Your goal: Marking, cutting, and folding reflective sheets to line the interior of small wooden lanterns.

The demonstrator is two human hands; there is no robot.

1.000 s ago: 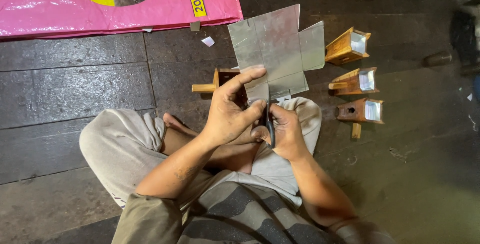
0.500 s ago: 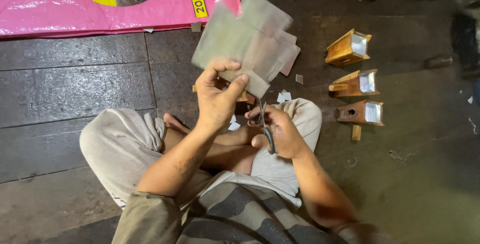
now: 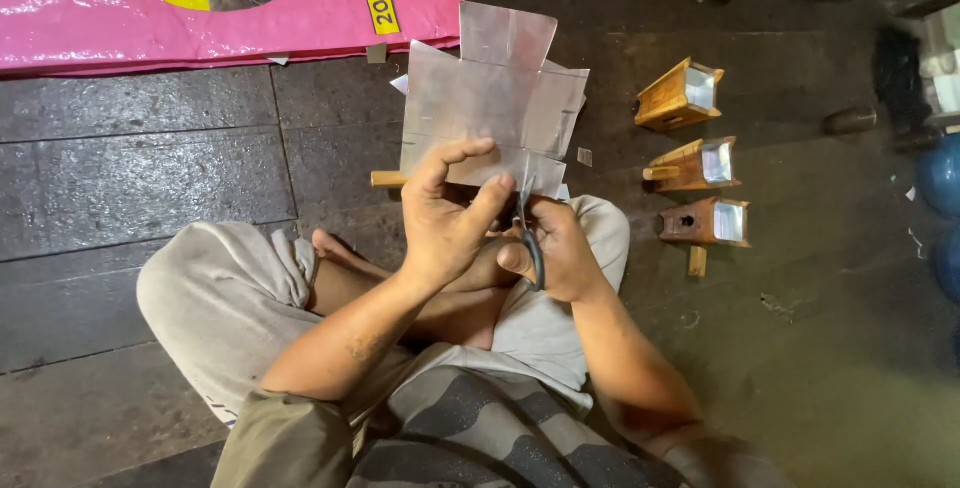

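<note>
I note one package: a flat pink sack [image 3: 230,8] along the floor's top-left edge, with a yellow patch and cat picture.

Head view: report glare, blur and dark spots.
Head view: glare on the pink bag and the metal sheet held by the left hand; right hand with scissors is sharp; right edge is dark and blurred.
</note>
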